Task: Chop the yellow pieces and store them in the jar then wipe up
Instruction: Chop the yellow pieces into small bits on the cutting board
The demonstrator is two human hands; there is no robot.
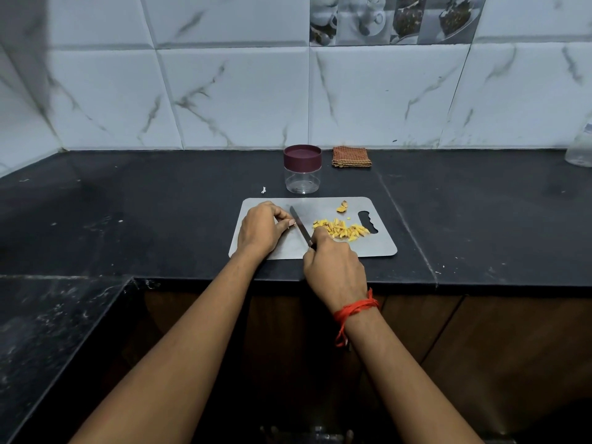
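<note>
While the right hand (pixel 333 264) grips the knife (pixel 301 226) and the left hand (pixel 265 227) curls against its blade — pinching what, I cannot tell — a slip could nick fingers beside the yellow pieces (pixel 341 231) on the board (pixel 378 248).

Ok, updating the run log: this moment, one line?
chopping | right hand grips knife | left hand beside it | yellow pieces on board | jar lidded

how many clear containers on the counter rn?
2. The maroon-lidded jar stands just behind the cutting board; a clear bottle sits far right, cut off by the frame edge. More may lie out of frame.
</note>
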